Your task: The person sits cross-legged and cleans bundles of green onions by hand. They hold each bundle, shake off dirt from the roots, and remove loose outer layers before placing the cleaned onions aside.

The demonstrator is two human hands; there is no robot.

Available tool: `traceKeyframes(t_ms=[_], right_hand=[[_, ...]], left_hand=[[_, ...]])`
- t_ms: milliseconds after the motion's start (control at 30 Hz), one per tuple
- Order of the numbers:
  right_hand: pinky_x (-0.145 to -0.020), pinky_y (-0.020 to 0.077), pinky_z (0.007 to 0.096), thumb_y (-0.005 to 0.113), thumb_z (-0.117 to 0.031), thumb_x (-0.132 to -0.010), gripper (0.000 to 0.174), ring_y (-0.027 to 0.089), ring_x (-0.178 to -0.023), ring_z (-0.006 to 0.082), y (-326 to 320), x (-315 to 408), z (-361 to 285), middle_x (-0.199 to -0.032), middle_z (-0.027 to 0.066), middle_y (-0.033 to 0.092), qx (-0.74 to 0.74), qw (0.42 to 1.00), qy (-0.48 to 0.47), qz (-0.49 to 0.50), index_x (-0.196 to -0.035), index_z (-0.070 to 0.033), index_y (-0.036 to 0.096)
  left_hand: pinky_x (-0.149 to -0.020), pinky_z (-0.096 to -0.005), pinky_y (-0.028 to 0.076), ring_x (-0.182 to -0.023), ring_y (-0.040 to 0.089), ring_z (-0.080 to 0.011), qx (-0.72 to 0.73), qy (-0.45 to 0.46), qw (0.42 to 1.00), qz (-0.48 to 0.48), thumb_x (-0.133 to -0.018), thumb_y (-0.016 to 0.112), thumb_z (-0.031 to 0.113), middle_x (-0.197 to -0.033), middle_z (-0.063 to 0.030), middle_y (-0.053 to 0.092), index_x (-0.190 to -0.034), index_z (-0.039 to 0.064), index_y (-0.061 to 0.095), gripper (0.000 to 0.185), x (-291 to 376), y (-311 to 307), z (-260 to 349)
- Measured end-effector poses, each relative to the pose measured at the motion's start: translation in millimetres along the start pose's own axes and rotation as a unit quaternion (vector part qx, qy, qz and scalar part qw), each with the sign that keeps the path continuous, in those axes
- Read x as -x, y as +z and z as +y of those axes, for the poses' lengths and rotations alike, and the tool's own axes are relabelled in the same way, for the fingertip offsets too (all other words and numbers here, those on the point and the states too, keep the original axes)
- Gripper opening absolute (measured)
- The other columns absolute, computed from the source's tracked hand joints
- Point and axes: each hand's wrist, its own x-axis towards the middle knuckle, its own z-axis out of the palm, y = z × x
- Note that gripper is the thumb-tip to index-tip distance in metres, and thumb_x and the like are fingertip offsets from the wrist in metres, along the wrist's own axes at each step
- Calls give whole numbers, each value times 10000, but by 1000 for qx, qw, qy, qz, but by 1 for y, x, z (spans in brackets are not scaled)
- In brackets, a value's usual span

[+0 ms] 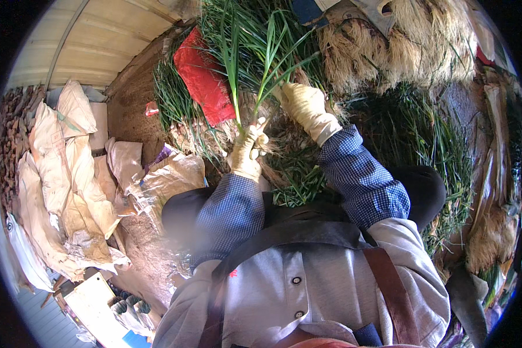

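Observation:
My left hand (pixel 246 150), in a pale work glove, grips a few young allium plants (pixel 260 93). Their green leaves point away from me, and thin roots show beside the glove. Just beyond it and to the right is my right hand (pixel 306 108), gloved alike. Its fingers point into the heap at some stalks and are partly hidden, so whether they grip anything is unclear. Under and past both hands lies a heap of green allium plants (pixel 252 21) with pale roots. Loose green leaves (pixel 298 176) lie between my forearms.
A red plastic sheet (pixel 204 78) lies over plants at left. Large root bundles (pixel 430 48) sit at the far right. More greens (pixel 426 135) lie by my right knee. Several crumpled tan sacks (pixel 48 152) cover the left side, near a pale panelled wall (pixel 100 39).

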Motion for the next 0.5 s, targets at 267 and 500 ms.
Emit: traceKeyframes(t_ms=[267,500], right_hand=[[-512,434,260,483,-296,-951,302,557,-585,124,-9,-10,39,-780,61,644,-512,823,244,38,-1035,-35,610],[-608,494,444,543,-339,-921,297,628,-676,366,39,10,8,-729,159,643,-153,963,101,197,-803,-71,598]], left_hand=[[-559,-194,495,-585,505,-32,37,-9,999,30,-849,688,325,-937,-58,616,-1218,-19,508,536,0,-3,0],[-966,-473,471,-1197,512,-331,60,-77,993,-62,-942,526,354,-1347,-198,469,-1301,14,435,502,-6,-1,-30]])
